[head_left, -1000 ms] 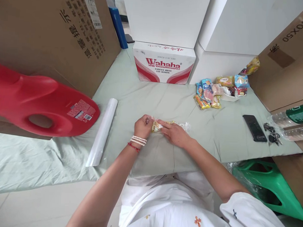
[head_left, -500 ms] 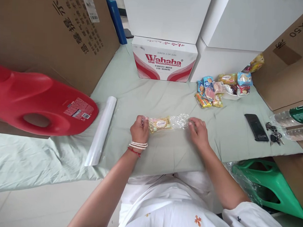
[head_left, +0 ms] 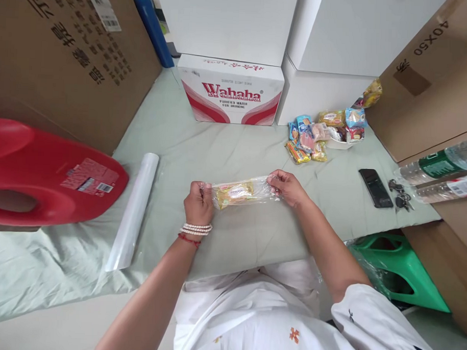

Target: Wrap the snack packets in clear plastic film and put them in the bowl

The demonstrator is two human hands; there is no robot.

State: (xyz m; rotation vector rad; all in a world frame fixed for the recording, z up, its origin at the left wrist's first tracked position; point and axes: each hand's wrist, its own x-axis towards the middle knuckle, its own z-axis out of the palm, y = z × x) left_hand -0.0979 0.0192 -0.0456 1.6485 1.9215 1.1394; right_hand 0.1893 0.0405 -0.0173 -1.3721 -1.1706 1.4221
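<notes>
A yellow snack packet [head_left: 235, 192] wrapped in clear plastic film hangs stretched between my two hands, just above the pale green cloth [head_left: 226, 159]. My left hand [head_left: 198, 203], with bead and red bracelets at the wrist, pinches the film's left end. My right hand [head_left: 288, 187] pinches the film's right end. A roll of clear film [head_left: 132, 210] lies on the cloth to the left of my left hand.
A red plastic stool [head_left: 45, 181] lies at the left. A Wahaha carton [head_left: 232, 90] and white boxes stand at the back. A pile of snack packets [head_left: 321, 133], a black phone [head_left: 375, 187], keys [head_left: 399, 195] and water bottles [head_left: 440, 164] are at the right. A green stool [head_left: 396, 270] is below.
My right hand slid from the packet out to the film's right end and gripped it. Both hands lifted the wrapped packet slightly, pulling the film taut. The view shifted right.
</notes>
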